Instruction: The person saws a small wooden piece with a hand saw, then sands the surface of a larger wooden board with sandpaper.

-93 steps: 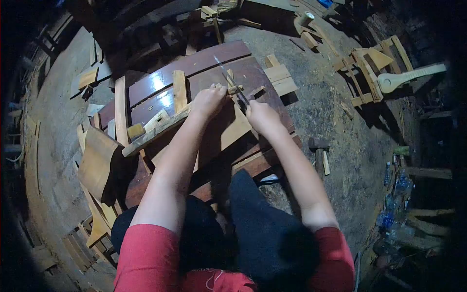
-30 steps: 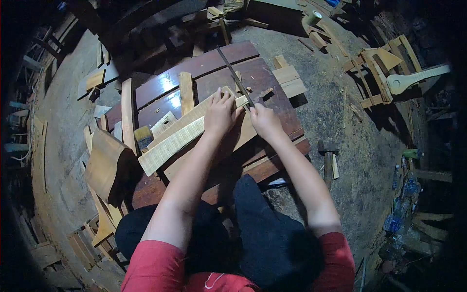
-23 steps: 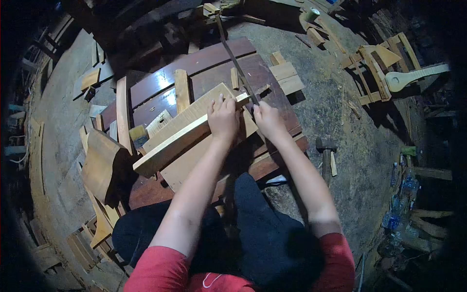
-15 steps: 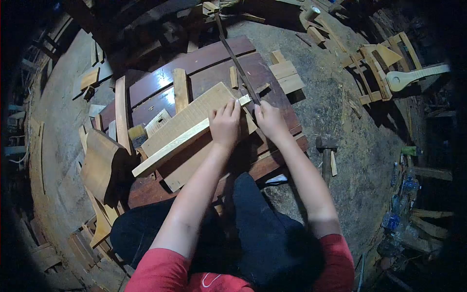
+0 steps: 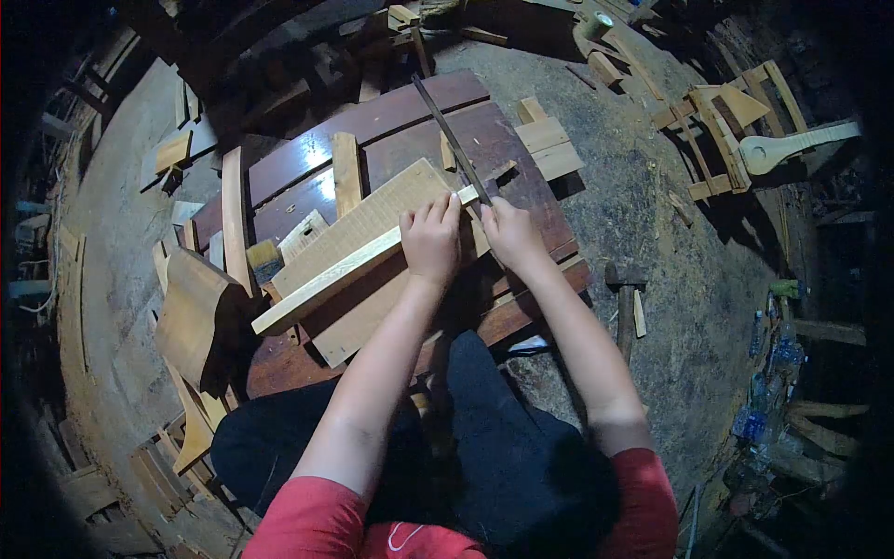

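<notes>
My left hand presses down over a pale wooden strip, fingers bent across it close to its far right end. The strip lies slantwise on a wider light board, which rests on a low dark red wooden table. Closed around the near end of a long, dark saw is my right hand, just right of the left one. Seen almost edge-on, the saw reaches away from me and passes by the strip's right end. The handle is hidden in my fist.
A hammer stands right of the table. Left of it are a curved wooden block and a brush. Wood offcuts lie beyond the table. A pale spoon-shaped wooden piece rests on a wooden frame at far right.
The saw has been drawn back toward me, its far end now nearer, and my right hand has shifted slightly left. My left hand and the strip have stayed in place.
</notes>
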Tool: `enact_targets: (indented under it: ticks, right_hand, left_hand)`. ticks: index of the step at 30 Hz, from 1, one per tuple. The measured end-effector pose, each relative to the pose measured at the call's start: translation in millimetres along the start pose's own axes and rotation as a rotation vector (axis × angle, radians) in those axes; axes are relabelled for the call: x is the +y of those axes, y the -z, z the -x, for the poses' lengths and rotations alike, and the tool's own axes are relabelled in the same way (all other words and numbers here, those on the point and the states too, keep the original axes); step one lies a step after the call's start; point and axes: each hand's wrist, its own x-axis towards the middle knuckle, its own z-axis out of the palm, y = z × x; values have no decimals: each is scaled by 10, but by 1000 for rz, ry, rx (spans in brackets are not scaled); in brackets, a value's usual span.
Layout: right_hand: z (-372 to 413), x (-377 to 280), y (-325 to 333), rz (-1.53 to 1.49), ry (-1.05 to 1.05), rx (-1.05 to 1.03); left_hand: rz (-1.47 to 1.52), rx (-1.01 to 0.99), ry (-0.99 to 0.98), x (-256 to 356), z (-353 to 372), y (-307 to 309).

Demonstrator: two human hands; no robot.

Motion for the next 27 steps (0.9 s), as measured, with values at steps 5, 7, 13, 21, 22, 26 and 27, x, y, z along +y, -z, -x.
enact_targets:
  ticks: [5,7,13,21,22,26,27]
  right_hand:
    - [15,-9,-18,12,12,12]
    - [17,-8,-31,13,-1,13]
    - [-26,1,-78,26,-48,-8]
    - [-108,-192,-12,105,-88,-53]
    - [-131,-203,-18,138,-103,-75]
    - [-243,-232,-56,191,-90,-91]
    - [-267,-276,-24,215,-97,-121]
  left_hand:
    - [-25,17,-14,-3,3,-11]
    - [-15,23,-7,-6,8,-23]
    - [-37,-19,-12,-21,-1,-49]
    - [-34,-98,-17,-110,-66,-40]
    - [-30,-106,-13,-136,-82,-50]
    - [-11,-144,7,-224,-152,-71]
    - [-10,-155,8,-233,-162,-72]
